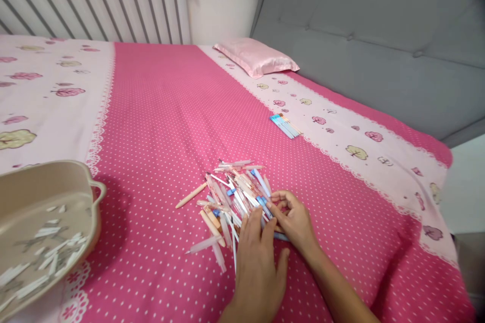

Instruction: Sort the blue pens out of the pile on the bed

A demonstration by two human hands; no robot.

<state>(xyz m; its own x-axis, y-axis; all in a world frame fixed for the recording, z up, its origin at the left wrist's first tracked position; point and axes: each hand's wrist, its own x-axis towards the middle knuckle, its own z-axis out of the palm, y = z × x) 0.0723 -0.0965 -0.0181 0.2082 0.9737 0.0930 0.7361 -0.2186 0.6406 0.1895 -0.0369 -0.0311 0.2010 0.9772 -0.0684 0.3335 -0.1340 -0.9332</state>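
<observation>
1. Loosely heaped pens (242, 192) lie on the pink bedspread (159, 126).
2. Left hand (261, 257): nearly flat over their near edge, grasping nothing visible.
3. Right hand (295, 217): half-curled at their right side; whether gripping, I cannot tell.
4. Beyond, a pen row (285, 126); leftward, a beige basin (45, 176).

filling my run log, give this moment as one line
left hand: at pen pile; right hand: at pile's right edge; pen row: beyond pile
</observation>
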